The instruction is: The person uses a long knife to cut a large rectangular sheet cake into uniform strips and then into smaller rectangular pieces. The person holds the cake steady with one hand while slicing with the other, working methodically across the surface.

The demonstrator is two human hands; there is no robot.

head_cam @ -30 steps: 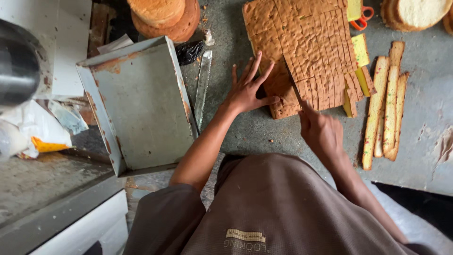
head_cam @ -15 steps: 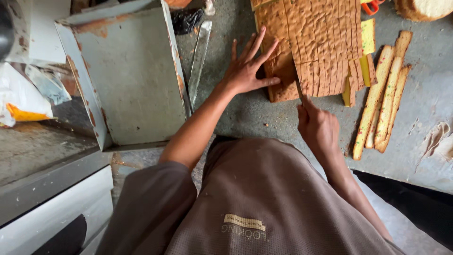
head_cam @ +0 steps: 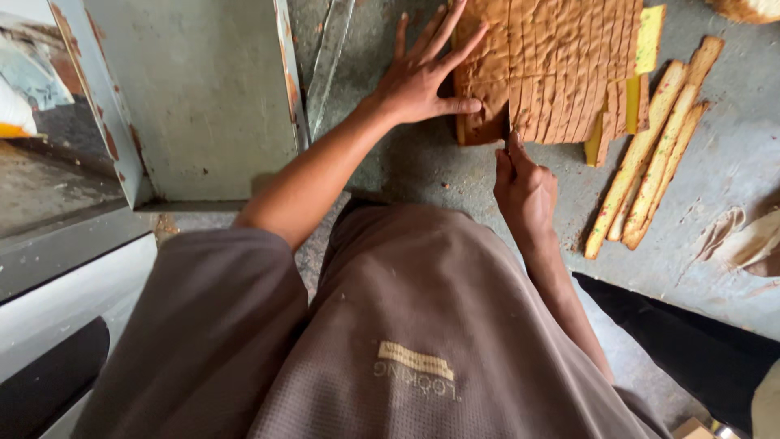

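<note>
A flat brown slab of cake (head_cam: 552, 65), scored into narrow strips, lies on the grey worktop (head_cam: 731, 162). My left hand (head_cam: 426, 73) presses flat on the slab's left uncut end, fingers spread. My right hand (head_cam: 524, 183) grips a knife handle at the slab's near edge. The blade (head_cam: 509, 122) stands in the cut line between the uncut end and the strips; most of it is hidden.
Several long trimmed crust strips (head_cam: 650, 154) lie to the right of the slab. A large empty metal baking tray (head_cam: 195, 89) sits to the left, with a metal strip (head_cam: 329, 57) beside it. Crumpled paper (head_cam: 743, 240) lies at far right.
The camera has moved closer and lower. My left hand stays spread on the slab, and my right hand with the knife stays at the same cut line.
</note>
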